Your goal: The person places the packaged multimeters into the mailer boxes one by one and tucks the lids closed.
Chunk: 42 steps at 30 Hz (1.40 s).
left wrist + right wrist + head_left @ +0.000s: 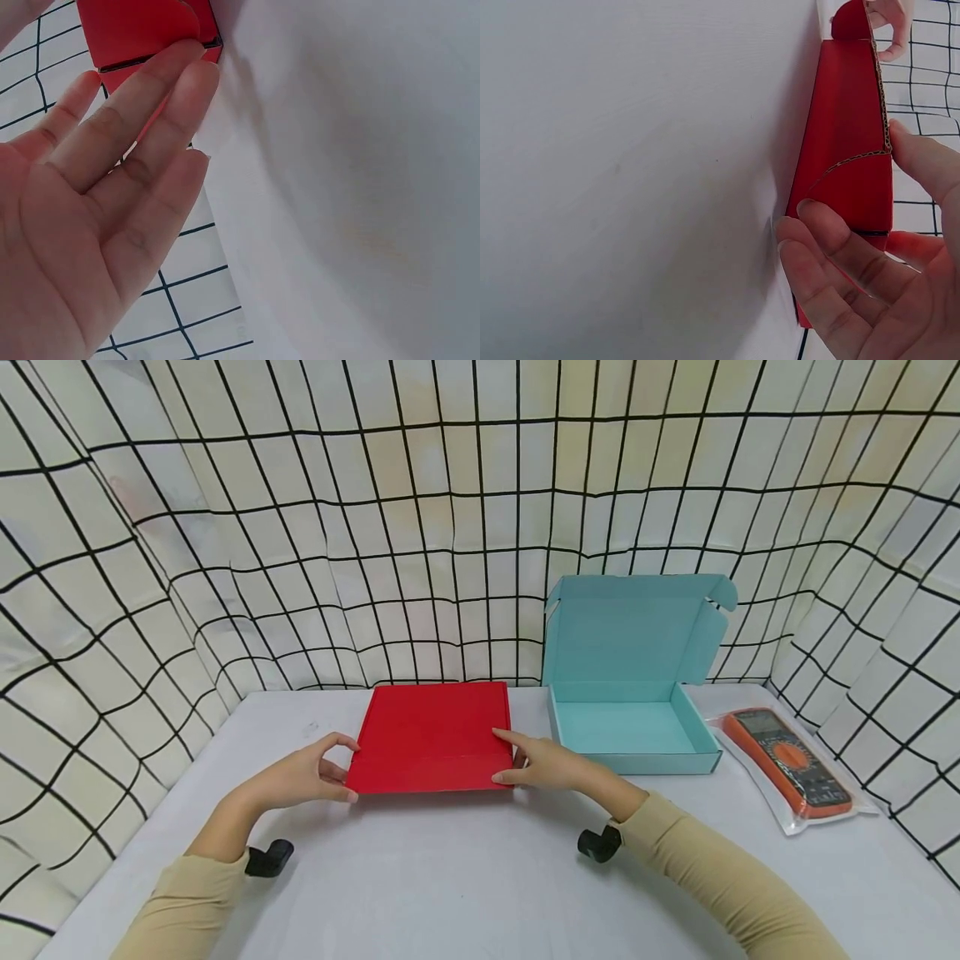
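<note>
A red cardboard box (435,735) lies on the table, its broad flat lid face up. At its left front corner is my left hand (307,772), with long, nearly straight fingers touching the side in the left wrist view. My right hand (547,764) pinches the right front corner, thumb and index finger at the lid and the other fingers against the front and side. Corrugated edges and a rounded flap (859,191) show there in the right wrist view. The inside of the red box is hidden.
Right of the red box stands an open light-blue box (637,727), lid upright. Beyond it lies an orange-and-black multimeter (787,764) in a clear plastic bag. White sheeting with a black grid (465,527) encloses the white table (450,877) at back and sides.
</note>
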Tool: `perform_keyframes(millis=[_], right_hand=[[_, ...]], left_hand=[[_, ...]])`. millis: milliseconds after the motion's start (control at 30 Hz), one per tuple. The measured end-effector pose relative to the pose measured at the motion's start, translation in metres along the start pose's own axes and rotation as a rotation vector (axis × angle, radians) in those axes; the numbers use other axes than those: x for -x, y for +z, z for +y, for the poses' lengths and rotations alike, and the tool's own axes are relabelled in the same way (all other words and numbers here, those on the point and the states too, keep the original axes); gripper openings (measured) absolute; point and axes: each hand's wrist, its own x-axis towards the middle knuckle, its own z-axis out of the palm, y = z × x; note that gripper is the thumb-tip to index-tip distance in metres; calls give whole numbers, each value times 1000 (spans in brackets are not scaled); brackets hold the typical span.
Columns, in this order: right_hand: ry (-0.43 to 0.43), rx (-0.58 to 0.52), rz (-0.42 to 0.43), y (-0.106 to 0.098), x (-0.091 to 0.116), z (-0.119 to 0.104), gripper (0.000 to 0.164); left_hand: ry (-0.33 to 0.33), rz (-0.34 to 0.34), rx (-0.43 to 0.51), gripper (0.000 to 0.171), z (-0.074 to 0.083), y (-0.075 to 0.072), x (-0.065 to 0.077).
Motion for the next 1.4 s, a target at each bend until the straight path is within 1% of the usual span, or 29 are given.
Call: perform_keyframes(millis=[200, 300, 433, 567, 633, 733, 867, 967, 1067, 1133, 1200, 1267, 1400], right_hand=[[6, -6, 9, 1, 1, 1, 83], [11, -2, 14, 2, 0, 2, 83], [8, 12, 20, 3, 0, 3, 83], [3, 45, 34, 4, 0, 2, 82], [-3, 77, 60, 4, 0, 1, 81], [-20, 137, 126, 5, 1, -2, 80], [-50, 222, 218, 7, -1, -7, 81], [-78, 271, 244, 8, -4, -11, 82], [-109, 283, 205, 9, -6, -14, 82], [-124, 282, 161, 10, -8, -14, 82], [-126, 279, 119, 10, -9, -13, 82], [-127, 275, 96, 11, -12, -10, 83], [-127, 266, 59, 10, -17, -3, 86]], left_hand=[[-21, 26, -37, 67, 1, -1, -1], [-9, 37, -50, 71, -1, 0, -1], [-11, 47, -57, 77, -3, 3, -3], [-40, 69, -94, 82, -1, 5, -6], [-57, 83, -130, 85, 0, 7, -8], [-56, 107, -194, 91, 3, 10, -12], [-6, 140, -259, 96, 5, 15, -20], [22, 158, -320, 94, 7, 19, -27], [19, 172, -422, 90, 10, 23, -35], [15, 179, -490, 88, 14, 25, -40], [23, 183, -534, 85, 16, 27, -44], [42, 180, -551, 83, 19, 28, -47], [81, 169, -549, 81, 18, 29, -51]])
